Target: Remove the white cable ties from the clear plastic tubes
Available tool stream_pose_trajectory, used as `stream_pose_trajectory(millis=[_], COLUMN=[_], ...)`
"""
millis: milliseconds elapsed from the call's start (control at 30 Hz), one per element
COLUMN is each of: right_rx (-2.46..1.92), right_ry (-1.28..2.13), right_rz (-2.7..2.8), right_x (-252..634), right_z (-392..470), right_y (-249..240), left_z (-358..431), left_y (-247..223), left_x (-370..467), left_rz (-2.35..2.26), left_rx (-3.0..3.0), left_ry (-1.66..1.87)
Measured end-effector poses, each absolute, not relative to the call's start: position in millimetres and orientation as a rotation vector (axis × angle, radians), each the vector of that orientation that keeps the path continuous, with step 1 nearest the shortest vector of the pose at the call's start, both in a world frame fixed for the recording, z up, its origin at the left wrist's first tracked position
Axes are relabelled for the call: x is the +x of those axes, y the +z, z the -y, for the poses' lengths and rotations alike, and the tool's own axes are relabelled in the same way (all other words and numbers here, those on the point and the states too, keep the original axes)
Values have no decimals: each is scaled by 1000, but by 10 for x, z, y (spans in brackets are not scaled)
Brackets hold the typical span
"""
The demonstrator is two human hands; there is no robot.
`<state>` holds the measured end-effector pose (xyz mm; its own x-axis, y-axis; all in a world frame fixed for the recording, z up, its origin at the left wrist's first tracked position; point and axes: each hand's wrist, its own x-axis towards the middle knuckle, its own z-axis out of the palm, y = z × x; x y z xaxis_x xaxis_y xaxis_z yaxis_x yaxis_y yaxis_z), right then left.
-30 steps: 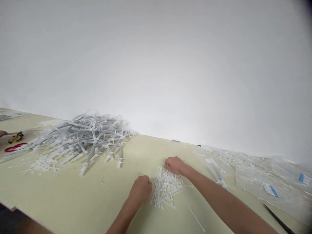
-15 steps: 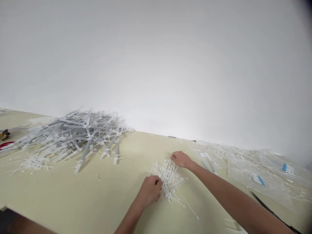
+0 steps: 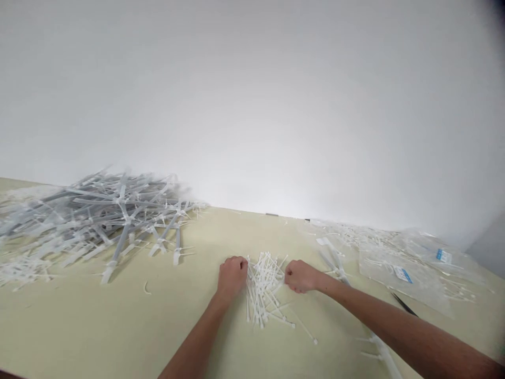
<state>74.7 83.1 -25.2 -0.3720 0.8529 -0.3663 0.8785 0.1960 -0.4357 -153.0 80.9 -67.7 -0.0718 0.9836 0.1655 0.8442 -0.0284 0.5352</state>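
A loose pile of short white cable ties [image 3: 262,292] lies on the pale yellow table [image 3: 177,321]. At the pile's left edge is my left hand [image 3: 233,275], its fingers curled closed and touching the ties; what they pinch, if anything, is hidden. My right hand [image 3: 302,276] rests at the right edge, also closed, with its fingertips beside the ties and their contents too small to make out. One longer tie [image 3: 310,334] sticks out toward the front right.
A large heap of grey strips with white ties [image 3: 126,210] spreads at the left, beside more small ties [image 3: 23,269]. Clear bags with blue labels [image 3: 422,287] lie at the right, near dark pointed tweezers [image 3: 404,304]. A white wall [image 3: 252,105] rises behind.
My left hand has moved up along the pile's left side. My right hand has come down to its right side. The pile looks narrower, and the view has shifted slightly right.
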Motion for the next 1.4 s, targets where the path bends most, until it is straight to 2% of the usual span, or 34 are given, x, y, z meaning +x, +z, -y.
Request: stream_pose_trajectory(millis=[167,300,400,500,567,733,867,933,1133,1400], right_rx=[1717,1445,1193,1128,1146,1311,1381,1371,1042,1086], right_ry=[-842,-949,-769,-618,-802,-1608,-1821,-1790,-1324,-1427], right_rz=[-2632,-2641,-2540,-2520,-2529,-2344,-2338,-2336,-2420,-2537], right_x=[712,870,1026,1115,1107,898,779,788,837,600], right_z=[-733,-490,-328,-242,-228,-301,-404,-430,-301,-296], right_y=[-67,6,-66,-184,-248,-327,-304,-271,-276,-284], left_z=[-782,-715,-640,-543,-483,-427,-479,-510,-496,-412], left_y=[-708,-660,-602,-548,-525,-496,-499,-520,-589,-503], left_x=[-1624,-1808,-1841,-1784,-1716,-1606,-1668,-1702,-1630,-1574], left_rz=[-1845,-1757,-1580,-1408,-1339,-1287,-1348,-1356,-1251,-1211], left_rx=[1934,1988,2117,2224,2273,2342,2313,2300,2318,2312], left_ry=[860,825,708,598,571,612,672,680,630,450])
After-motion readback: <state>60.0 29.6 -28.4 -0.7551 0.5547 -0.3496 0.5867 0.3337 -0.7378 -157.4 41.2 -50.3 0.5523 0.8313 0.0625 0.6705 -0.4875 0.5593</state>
